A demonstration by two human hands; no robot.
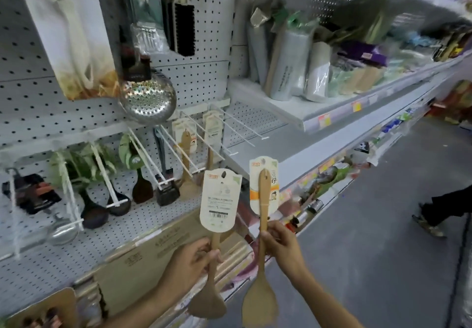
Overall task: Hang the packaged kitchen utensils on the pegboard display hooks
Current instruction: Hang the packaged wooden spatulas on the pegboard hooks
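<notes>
Left hand: the left hand [190, 258] is gripping the handle of a wooden spatula [208, 299], fingers curled around the shaft, thumb side toward the camera.
Left item: the spatula is hanging blade-down below the hand; its header card [220, 200], barcode side facing the camera, is standing upright above the fingers.
Right hand: the right hand [281, 244] is pinching the shaft of a second wooden spatula [259, 302] between curled fingers and thumb, just right of the left hand.
Right item: its blade is pointing down below the hand; its orange-and-white card [264, 184] is rising above the fingers, slightly higher than the left card.
Hooks: white display hooks [176, 149] are projecting from the pegboard [38, 103], above and left of both hands; neither card is touching one.
Hung stock: a carded wooden utensil [186, 143] is hanging above the left hand; dark ladles [117, 205] are hanging further left; a perforated steel skimmer [148, 97] is hanging higher.
Below hands: a cardboard box [143, 258] is lying left of the left wrist.
Right side: a shelf [301, 113] of bagged goods is running up and right of the hands.
</notes>
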